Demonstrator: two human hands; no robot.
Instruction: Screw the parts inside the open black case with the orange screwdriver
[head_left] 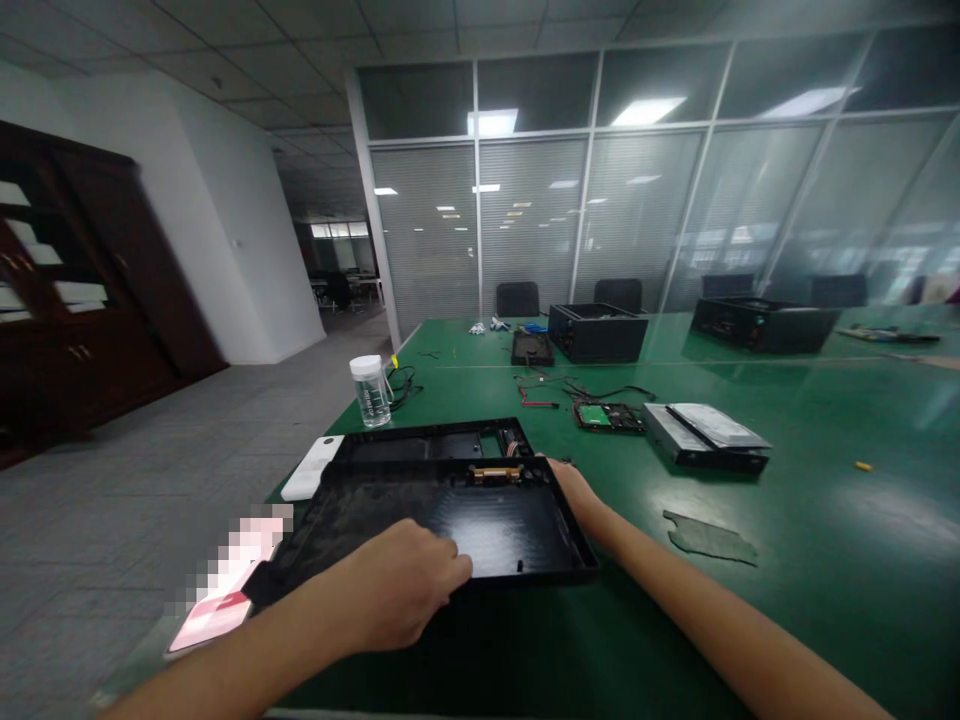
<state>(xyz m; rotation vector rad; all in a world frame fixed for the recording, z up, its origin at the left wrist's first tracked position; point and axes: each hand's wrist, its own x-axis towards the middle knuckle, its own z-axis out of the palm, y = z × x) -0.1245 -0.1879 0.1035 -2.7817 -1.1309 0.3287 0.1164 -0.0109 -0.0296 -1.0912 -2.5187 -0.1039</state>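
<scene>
A flat black casing (405,505) with raised edges sits tilted in front of me. A gold-coloured connector strip (496,474) shows at its far edge. My left hand (412,580) is closed on the casing's near edge, thumb pointing right. Around the casing's far right corner reaches my right hand (568,487), touching its side; the casing hides its fingers. Behind lies a second black shell (427,441), with some wires in its right end.
On the green table (825,590) are a clear bottle (372,395), a white object (313,468), a hard drive (609,417), a grey metal drive unit (701,440) and a dark flat piece (710,538). Two black computer cases (598,333) stand farther back. A pink-edged item (210,620) lies left.
</scene>
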